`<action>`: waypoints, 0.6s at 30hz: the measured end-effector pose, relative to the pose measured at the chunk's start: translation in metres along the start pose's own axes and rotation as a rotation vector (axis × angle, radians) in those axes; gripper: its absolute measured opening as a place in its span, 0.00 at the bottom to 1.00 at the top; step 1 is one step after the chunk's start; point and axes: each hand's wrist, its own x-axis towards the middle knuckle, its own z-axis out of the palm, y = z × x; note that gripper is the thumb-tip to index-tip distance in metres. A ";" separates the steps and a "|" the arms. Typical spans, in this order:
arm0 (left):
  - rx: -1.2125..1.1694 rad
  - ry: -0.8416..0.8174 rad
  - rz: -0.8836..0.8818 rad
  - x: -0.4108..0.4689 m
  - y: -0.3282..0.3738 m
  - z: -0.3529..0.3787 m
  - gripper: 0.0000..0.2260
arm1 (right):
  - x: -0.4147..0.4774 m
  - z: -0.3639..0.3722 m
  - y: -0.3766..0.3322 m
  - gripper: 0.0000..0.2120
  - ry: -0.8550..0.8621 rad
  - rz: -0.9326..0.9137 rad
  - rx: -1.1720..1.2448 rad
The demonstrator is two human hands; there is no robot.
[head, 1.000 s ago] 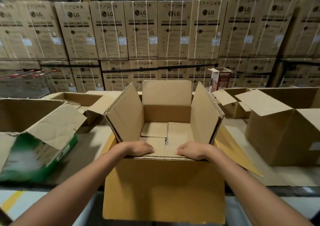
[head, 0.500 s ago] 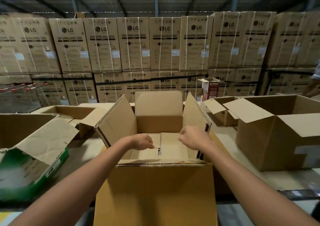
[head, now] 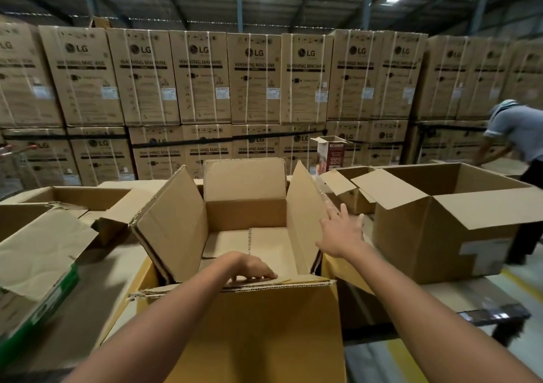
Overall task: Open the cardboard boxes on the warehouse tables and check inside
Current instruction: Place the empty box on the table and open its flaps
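An open brown cardboard box [head: 244, 324] stands in front of me with its flaps up and nothing visible inside but its bare bottom. My left hand [head: 251, 268] rests on the folded near flap at the box's front rim, fingers laid flat over the edge. My right hand [head: 340, 232] is raised beside the outer face of the right flap [head: 302, 215], fingers spread and straight, holding nothing. A larger open box [head: 435, 244] stands on the table just right of that hand.
More open boxes lie to the left [head: 73, 203], one with a green printed side [head: 44, 306]. A small red-and-white carton [head: 330, 155] stands behind. A person in a grey shirt [head: 517, 135] bends at the far right. Stacked washing-machine cartons [head: 202, 77] form a wall behind the tables.
My right hand has left the inside of the box, moved right past the right flap and spread its fingers. My left hand has come back onto the near flap. My view has tilted up and right.
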 end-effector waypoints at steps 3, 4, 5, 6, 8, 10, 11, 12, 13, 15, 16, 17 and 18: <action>0.050 0.047 0.024 -0.004 -0.004 -0.001 0.26 | -0.010 -0.012 -0.015 0.26 0.038 -0.009 -0.040; 0.085 0.080 0.036 -0.007 -0.008 -0.003 0.26 | -0.014 -0.015 -0.024 0.25 0.096 -0.033 -0.029; 0.114 0.118 0.044 -0.011 -0.013 -0.008 0.26 | -0.018 -0.017 -0.035 0.25 0.161 -0.085 0.020; 0.128 0.152 0.051 -0.014 -0.021 -0.014 0.26 | -0.021 -0.021 -0.046 0.25 0.201 -0.165 0.109; 0.145 0.195 0.053 -0.024 -0.040 -0.025 0.25 | -0.030 -0.030 -0.064 0.27 0.077 -0.329 0.348; 0.158 0.224 0.015 -0.035 -0.062 -0.032 0.25 | -0.036 -0.030 -0.079 0.31 -0.223 -0.426 0.471; 0.165 0.226 -0.012 -0.039 -0.074 -0.031 0.25 | -0.038 -0.026 -0.086 0.34 -0.370 -0.453 0.457; 0.169 0.218 -0.037 -0.041 -0.086 -0.027 0.25 | -0.040 -0.018 -0.092 0.36 -0.495 -0.463 0.420; 0.165 0.208 -0.057 -0.041 -0.097 -0.019 0.26 | -0.040 -0.008 -0.097 0.38 -0.583 -0.457 0.386; 0.119 0.218 -0.055 -0.040 -0.116 -0.003 0.28 | -0.038 0.012 -0.106 0.39 -0.621 -0.449 0.364; 0.106 0.233 -0.039 -0.037 -0.124 0.002 0.28 | -0.038 0.018 -0.109 0.38 -0.600 -0.452 0.360; 0.099 0.249 -0.025 -0.036 -0.128 0.006 0.29 | -0.037 0.022 -0.110 0.38 -0.583 -0.458 0.357; 0.098 0.259 -0.020 -0.036 -0.130 0.005 0.29 | -0.035 0.023 -0.112 0.38 -0.577 -0.471 0.360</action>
